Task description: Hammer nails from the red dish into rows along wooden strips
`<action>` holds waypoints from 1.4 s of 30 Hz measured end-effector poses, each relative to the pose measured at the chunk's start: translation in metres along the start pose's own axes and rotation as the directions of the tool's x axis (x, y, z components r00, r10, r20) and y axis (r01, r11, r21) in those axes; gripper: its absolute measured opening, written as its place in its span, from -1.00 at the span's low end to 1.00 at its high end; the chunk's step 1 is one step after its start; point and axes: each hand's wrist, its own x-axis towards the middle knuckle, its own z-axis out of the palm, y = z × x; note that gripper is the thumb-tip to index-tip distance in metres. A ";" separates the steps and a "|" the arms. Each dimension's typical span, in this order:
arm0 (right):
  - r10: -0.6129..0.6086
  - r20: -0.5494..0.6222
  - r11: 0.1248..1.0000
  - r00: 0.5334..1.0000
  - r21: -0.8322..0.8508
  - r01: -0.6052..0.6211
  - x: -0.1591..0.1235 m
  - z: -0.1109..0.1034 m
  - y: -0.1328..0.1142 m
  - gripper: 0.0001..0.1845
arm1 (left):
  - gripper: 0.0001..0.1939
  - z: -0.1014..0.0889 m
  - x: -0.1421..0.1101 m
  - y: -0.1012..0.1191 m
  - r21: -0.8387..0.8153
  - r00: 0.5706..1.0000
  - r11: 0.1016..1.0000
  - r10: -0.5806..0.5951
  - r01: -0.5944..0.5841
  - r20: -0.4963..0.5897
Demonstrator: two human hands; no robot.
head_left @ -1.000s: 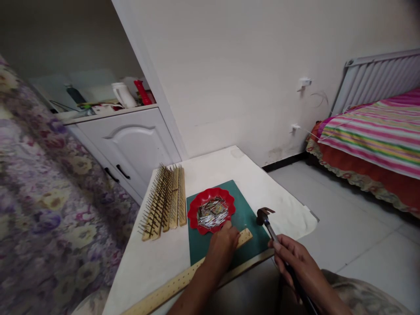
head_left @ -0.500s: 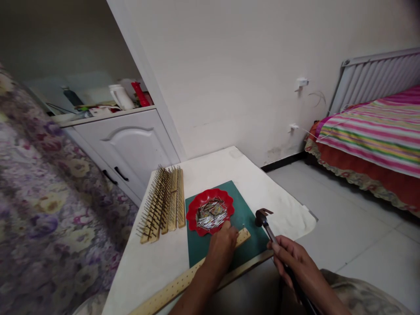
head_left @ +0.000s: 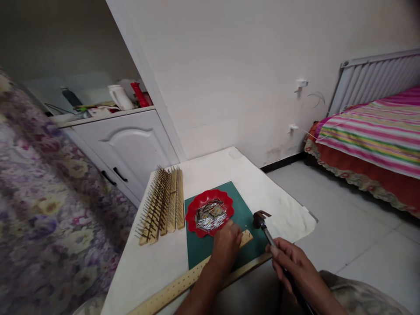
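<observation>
My right hand (head_left: 292, 260) is wrapped round the handle of a claw hammer (head_left: 259, 218), whose head is raised above the right side of a green cutting mat (head_left: 197, 253). My left hand (head_left: 227, 243) is closed over a long wooden strip (head_left: 173, 288) dotted with rows of small holes. Its fingertips are turned away, so what they pinch is hidden. By the strip's far end (head_left: 247, 236), just past those fingers, shows a small nail. Touching or close behind the left hand is a red scalloped bowl (head_left: 193, 205) with many loose nails (head_left: 211, 214).
Several wooden strips studded with upright nails (head_left: 160, 203) lie at the left of the white table (head_left: 213, 168). A cabinet (head_left: 127, 140) and a floral curtain (head_left: 65, 218) are on the left. A bed with a striped cover (head_left: 370, 122) stands at the right.
My left hand has shifted slightly right along the wooden strip, and the strip's far end has moved a little right. The hammer head has moved slightly left and down.
</observation>
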 end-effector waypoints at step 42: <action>-0.036 0.081 0.996 0.996 -0.073 0.041 0.003 0.025 0.002 -0.60 | -0.92 0.017 0.013 0.001 -0.284 0.996 0.959 -0.047 0.025 -0.070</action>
